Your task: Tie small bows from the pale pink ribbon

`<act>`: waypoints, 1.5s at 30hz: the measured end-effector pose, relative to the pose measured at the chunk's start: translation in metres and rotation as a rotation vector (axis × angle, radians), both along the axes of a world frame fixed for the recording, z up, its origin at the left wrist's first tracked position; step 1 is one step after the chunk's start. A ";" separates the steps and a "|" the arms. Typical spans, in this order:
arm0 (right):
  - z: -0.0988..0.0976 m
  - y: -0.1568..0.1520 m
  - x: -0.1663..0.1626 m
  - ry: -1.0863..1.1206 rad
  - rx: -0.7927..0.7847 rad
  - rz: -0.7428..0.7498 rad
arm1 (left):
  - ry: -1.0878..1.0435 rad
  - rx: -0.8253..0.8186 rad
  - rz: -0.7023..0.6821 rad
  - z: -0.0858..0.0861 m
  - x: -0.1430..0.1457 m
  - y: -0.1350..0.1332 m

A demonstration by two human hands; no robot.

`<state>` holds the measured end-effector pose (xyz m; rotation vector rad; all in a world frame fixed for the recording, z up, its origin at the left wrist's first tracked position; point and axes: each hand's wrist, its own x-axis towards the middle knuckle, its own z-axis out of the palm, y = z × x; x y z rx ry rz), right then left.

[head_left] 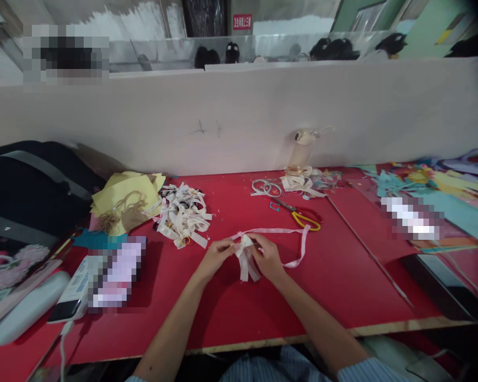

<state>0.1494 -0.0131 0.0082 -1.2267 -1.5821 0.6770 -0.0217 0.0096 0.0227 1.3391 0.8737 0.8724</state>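
My left hand (220, 255) and my right hand (269, 257) meet over the middle of the red table, fingers closed in a pinch. Between them they hold a white ribbon bow (245, 260), its two tails hanging down toward me. A long pale pink ribbon (301, 248) runs behind the bow and loops out past my right hand; whether it is joined to the bow is hidden by my fingers. Beyond my right hand lie scissors with yellow handles (305, 222). A heap of white ribbon pieces (185, 215) sits up and left of my left hand.
A bottle (298, 154) stands by the white partition (143, 122), near white scraps and rings. A thin rod (368, 249) lies at right, before a dark box (442, 284). Left are yellow sheets (121, 193), a power bank (77, 286) with cable, and a dark bag (32, 191).
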 end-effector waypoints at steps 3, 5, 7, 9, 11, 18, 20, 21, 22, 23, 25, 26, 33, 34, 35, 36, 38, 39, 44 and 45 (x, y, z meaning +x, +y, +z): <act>0.001 0.001 -0.001 0.040 -0.016 -0.026 | 0.006 -0.003 0.013 0.001 0.000 0.000; 0.000 0.001 -0.001 0.074 -0.047 -0.041 | 0.018 0.003 0.017 0.002 0.001 0.000; 0.000 0.001 -0.002 0.100 -0.084 -0.031 | 0.030 0.011 0.007 0.003 0.001 0.000; 0.001 0.001 -0.002 0.117 -0.108 -0.015 | 0.042 0.020 -0.017 0.003 0.000 0.000; 0.002 0.000 -0.003 0.127 -0.116 -0.009 | 0.055 0.029 -0.029 0.003 0.000 0.000; 0.004 -0.001 -0.003 0.134 -0.113 0.000 | 0.045 0.037 -0.017 0.004 -0.001 0.001; 0.003 -0.001 -0.002 0.125 -0.113 0.001 | 0.031 0.035 -0.032 0.004 -0.001 0.001; 0.002 -0.001 -0.002 0.123 -0.113 -0.002 | 0.026 0.033 -0.035 0.004 -0.001 0.001; 0.002 -0.001 -0.002 0.123 -0.113 -0.004 | 0.023 0.033 -0.036 0.004 0.000 0.000; 0.001 -0.001 -0.002 0.125 -0.113 -0.008 | 0.024 0.032 -0.035 0.004 0.000 0.000; 0.000 -0.001 -0.002 0.130 -0.112 -0.013 | 0.035 0.036 -0.034 0.003 0.000 0.000; 0.000 -0.001 -0.002 0.130 -0.110 -0.015 | 0.042 0.041 -0.033 0.003 0.001 0.000; 0.000 0.001 -0.002 0.130 -0.105 -0.020 | 0.073 0.076 -0.014 0.002 0.000 0.001; -0.001 0.001 -0.001 0.127 -0.102 -0.015 | 0.069 0.079 -0.014 0.002 0.000 0.002; -0.002 0.001 -0.001 0.124 -0.099 -0.010 | 0.064 0.080 -0.015 0.002 0.000 0.002; -0.002 0.001 -0.001 0.121 -0.098 -0.005 | 0.058 0.079 -0.015 0.002 0.000 0.002; -0.004 0.002 -0.001 0.114 -0.092 0.001 | 0.047 0.073 -0.019 0.002 -0.001 0.002; -0.005 0.002 0.000 0.110 -0.089 0.001 | 0.043 0.069 -0.019 0.002 0.000 0.002; -0.007 0.002 0.001 0.086 -0.079 0.006 | 0.026 0.049 -0.028 0.001 0.000 0.002; -0.008 0.002 0.001 0.091 -0.083 0.011 | 0.023 0.042 -0.027 0.000 -0.001 0.003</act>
